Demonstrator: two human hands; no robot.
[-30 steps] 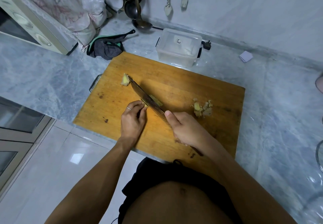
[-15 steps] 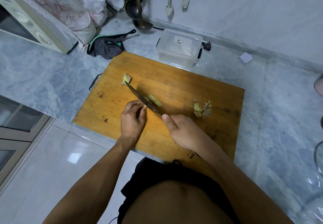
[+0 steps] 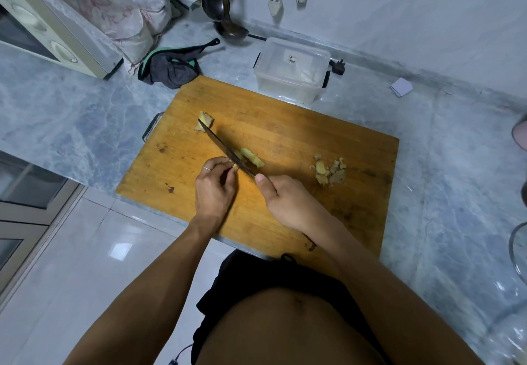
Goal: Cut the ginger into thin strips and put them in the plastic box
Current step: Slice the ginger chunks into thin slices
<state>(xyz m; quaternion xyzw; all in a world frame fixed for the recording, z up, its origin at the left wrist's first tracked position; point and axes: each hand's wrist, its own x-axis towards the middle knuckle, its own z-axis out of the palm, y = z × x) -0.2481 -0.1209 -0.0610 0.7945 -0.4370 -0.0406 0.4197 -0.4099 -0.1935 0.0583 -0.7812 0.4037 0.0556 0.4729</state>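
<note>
Slicing ginger on a big wooden cutting board point(image 3: 285, 142) that sits on a grey marble counter point(image 3: 71, 125). The right hand point(image 3: 288, 202) is wrapped round the knife point(image 3: 225, 150) handle, thumb laid forward along the top near the base of the blade, so the handle itself is pretty much hidden. The blade runs diagonally away toward the far left, edge down on the board.

The left hand point(image 3: 214, 188) has its fingers curled and pinches a small ginger piece point(image 3: 235, 166) right against the left face of the blade. There's a thin ring on one finger of that hand. Just on the other side of the blade lies a cut slice or two of ginger point(image 3: 252, 158), pale yellow, touching or nearly touching the steel, can't really tell which.

Up by the knife tip there's another ginger chunk point(image 3: 205, 121), sitting apart from the hands. Over toward the right side of the board is a little pile of trimmings point(image 3: 330, 169), brownish bits mixed with yellow, well apart from the cutting.

The plastic box point(image 3: 291, 71) is clear, sits on the counter just beyond the far edge of the board, and no ginger shows in it.

Further back: a dark cloth point(image 3: 171, 68) with green trim near the board's far left corner, a ladle point(image 3: 231, 29) resting against the wall, and a cream-coloured oven point(image 3: 51, 34) off to the left.
</note>
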